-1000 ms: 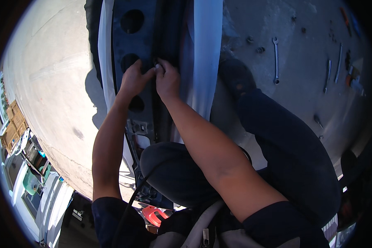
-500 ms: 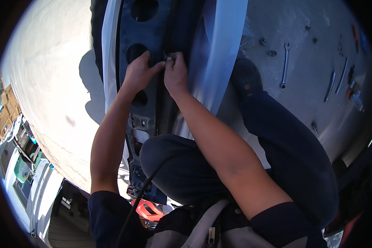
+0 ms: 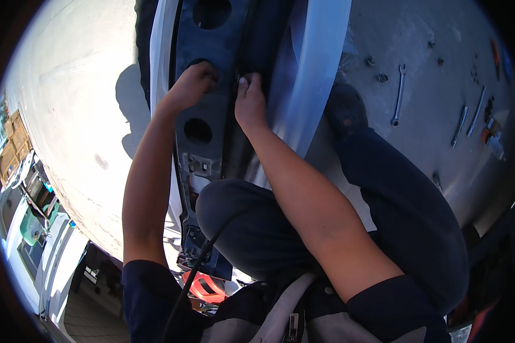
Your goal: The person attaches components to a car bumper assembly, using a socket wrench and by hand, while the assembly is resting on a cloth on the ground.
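Note:
A long dark metal panel (image 3: 200, 43) with large round holes runs away from me between pale silver strips (image 3: 323, 68). My left hand (image 3: 191, 86) is at its middle hole, fingers curled in shadow at the opening; what they hold, if anything, is hidden. Just right of it, my right hand (image 3: 250, 100) is closed in a pinch at the dark channel beside the holes, on a small piece too hidden to make out. A slotted fitting (image 3: 203, 167) is on the panel below the lowest hole.
A wrench (image 3: 399, 94), metal rods (image 3: 476, 111) and several small parts (image 3: 381, 78) lie on the shaded concrete at right. My bent knees flank the panel's near end, a black cable (image 3: 197, 266) beside them. Cardboard boxes (image 3: 12, 148) and a red object (image 3: 203, 288) show farther off.
My left hand has shifted up, away from my right hand, its fingers curling over the hole. My right hand stays at the channel. The view has shifted, moving the panel rightward in it.

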Motion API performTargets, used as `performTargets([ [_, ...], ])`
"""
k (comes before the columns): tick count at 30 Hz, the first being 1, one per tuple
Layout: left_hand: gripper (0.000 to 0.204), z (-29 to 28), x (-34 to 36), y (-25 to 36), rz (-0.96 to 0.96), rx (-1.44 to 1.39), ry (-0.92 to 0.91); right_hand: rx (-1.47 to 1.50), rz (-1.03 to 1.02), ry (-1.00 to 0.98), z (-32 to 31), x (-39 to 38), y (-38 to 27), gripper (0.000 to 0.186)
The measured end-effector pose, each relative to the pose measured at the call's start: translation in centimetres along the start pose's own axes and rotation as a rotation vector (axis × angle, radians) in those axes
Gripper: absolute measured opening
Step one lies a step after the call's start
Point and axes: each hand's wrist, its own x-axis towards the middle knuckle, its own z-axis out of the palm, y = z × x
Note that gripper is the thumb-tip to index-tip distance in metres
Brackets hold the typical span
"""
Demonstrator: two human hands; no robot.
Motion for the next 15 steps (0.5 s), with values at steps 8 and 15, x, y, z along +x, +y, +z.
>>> performTargets([
  [8,0.023,0.6,1.9,0.5,0.037,0.332,0.032,-0.025,-0.061,-0.006,-0.3,0.1,0.0,0.018],
  [15,0.018,0.5,2.3,0.9,-0.088,0.217,0.018,-0.043,0.009,-0.025,-0.5,0.0,-0.5,0.020],
])
